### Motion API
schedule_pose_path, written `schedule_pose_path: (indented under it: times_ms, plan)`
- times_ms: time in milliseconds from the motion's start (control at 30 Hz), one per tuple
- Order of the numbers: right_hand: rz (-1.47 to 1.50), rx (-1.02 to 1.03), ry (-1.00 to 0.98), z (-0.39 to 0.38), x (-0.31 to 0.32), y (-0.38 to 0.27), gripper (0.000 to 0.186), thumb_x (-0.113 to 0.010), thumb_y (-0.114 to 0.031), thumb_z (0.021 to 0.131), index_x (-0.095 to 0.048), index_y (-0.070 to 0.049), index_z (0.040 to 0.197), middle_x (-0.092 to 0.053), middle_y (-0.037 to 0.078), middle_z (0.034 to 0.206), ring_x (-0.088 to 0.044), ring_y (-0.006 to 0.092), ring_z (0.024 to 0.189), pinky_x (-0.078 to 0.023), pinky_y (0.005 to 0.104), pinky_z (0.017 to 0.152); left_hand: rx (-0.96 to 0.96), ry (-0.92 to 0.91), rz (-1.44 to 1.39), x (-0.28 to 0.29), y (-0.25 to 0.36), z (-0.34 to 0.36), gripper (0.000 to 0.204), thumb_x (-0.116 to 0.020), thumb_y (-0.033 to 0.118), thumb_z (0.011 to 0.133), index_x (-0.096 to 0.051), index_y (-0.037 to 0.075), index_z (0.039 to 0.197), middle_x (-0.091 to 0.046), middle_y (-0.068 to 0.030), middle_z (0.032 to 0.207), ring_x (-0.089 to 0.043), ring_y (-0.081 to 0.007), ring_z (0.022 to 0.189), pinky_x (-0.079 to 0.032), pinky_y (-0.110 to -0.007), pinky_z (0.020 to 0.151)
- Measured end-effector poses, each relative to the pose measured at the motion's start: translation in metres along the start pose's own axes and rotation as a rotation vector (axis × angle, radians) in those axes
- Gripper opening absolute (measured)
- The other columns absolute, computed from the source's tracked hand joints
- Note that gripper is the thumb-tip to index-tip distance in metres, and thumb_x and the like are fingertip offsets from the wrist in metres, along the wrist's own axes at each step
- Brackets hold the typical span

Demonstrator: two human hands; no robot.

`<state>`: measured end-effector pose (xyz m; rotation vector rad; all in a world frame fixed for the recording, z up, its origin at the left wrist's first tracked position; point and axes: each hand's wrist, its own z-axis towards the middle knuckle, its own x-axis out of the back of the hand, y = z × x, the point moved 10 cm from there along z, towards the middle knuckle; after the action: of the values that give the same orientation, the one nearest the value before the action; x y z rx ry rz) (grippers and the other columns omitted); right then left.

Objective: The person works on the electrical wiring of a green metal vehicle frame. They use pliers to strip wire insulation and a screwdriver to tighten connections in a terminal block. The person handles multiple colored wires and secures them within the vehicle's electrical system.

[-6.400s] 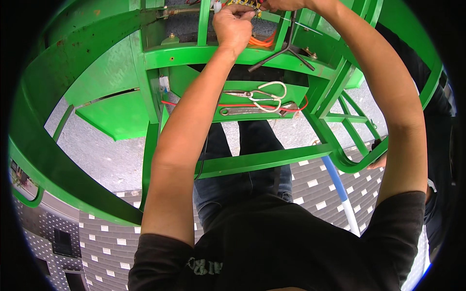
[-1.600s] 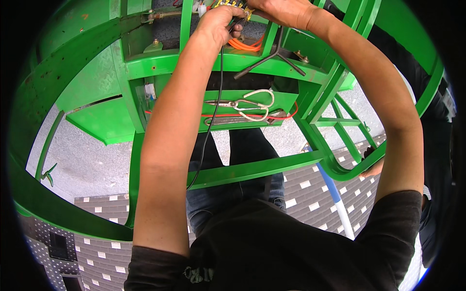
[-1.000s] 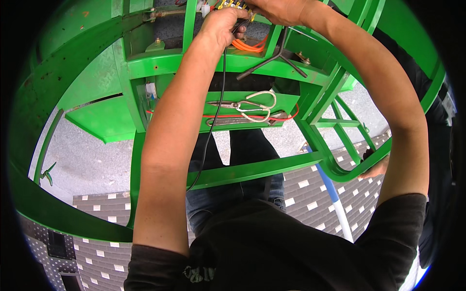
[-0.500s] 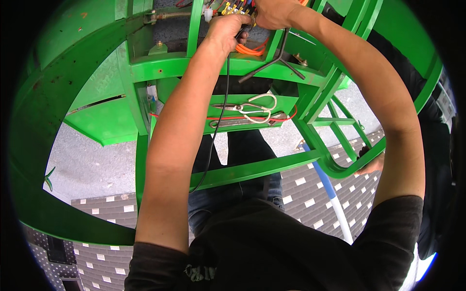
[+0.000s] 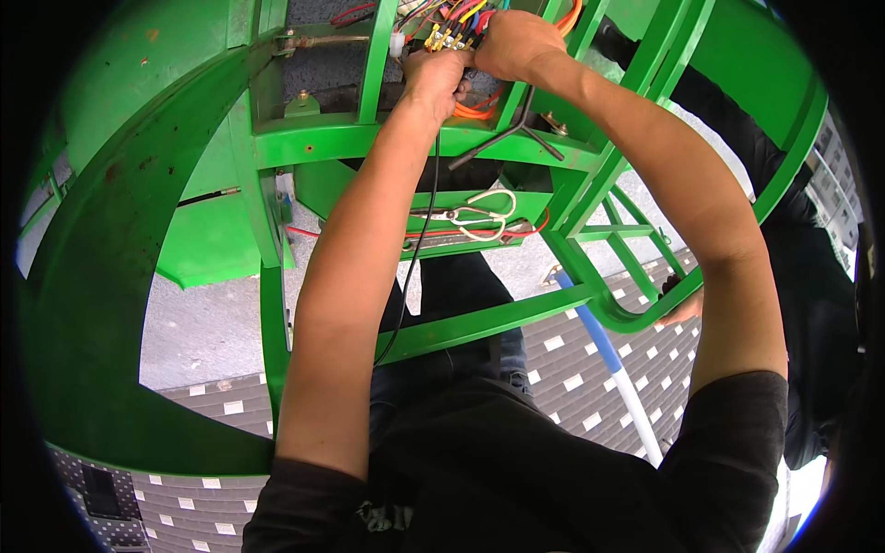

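Note:
Both my hands work at a terminal block with yellow lugs and coloured wires, inside the green frame at the top. My left hand is closed, thumb and fingers pinched at the block's near edge on a black cable that hangs down past my forearm. Right against it, my right hand is curled with its back up; its fingertips and whatever they hold are hidden. Under my right wrist, a black three-armed wrench leans at the frame's crossbar.
White-handled scissors and a flat wrench lie on a green ledge, with a red wire across it. At right, another person's hand holds the green frame. A blue and white pole slants over the tiled floor.
The view has shifted slightly, showing more of the terminal block and wires. My hands stay together at the block, the right one turned a little. The wrench rests as before.

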<state>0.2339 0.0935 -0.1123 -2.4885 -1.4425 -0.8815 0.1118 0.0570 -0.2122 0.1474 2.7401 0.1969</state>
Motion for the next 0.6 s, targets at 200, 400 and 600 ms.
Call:
schedule_pose_path:
  times_ms: [200,400,600]
  plan:
    - [-0.036,-0.008,-0.091,0.013,-0.003,0.001,0.043,-0.074,-0.037,0.076,-0.077,0.000,0.097,-0.076,0.018,0.101,-0.074,0.0351,0.097,-0.059,0.0429,0.085,0.085,0.015,0.026,-0.001,-0.008,-0.001,0.009,-0.070,-0.002,0.086,-0.064,0.002,0.090,-0.064,-0.0075,0.079,-0.046,-0.0135,0.052,-0.033,-0.027,0.042]
    - [0.222,-0.191,-0.238,0.039,-0.041,0.028,0.034,-0.072,-0.035,0.077,-0.072,-0.002,0.082,-0.071,0.010,0.076,-0.067,0.0235,0.064,-0.055,0.0341,0.061,0.056,0.064,0.024,0.000,-0.005,-0.008,0.015,-0.075,-0.004,0.079,-0.063,0.000,0.086,-0.064,-0.0085,0.075,-0.050,-0.0156,0.047,-0.037,-0.030,0.042]
    - [0.970,-0.561,-0.172,0.042,-0.098,0.051,0.005,-0.061,-0.002,0.072,-0.065,-0.003,0.069,-0.063,0.007,0.064,-0.058,0.0178,0.057,-0.048,0.0335,0.051,0.037,0.062,0.044,-0.001,0.000,-0.009,0.005,-0.072,-0.002,0.084,-0.068,-0.001,0.087,-0.064,-0.0080,0.076,-0.049,-0.0140,0.052,-0.035,-0.027,0.043]
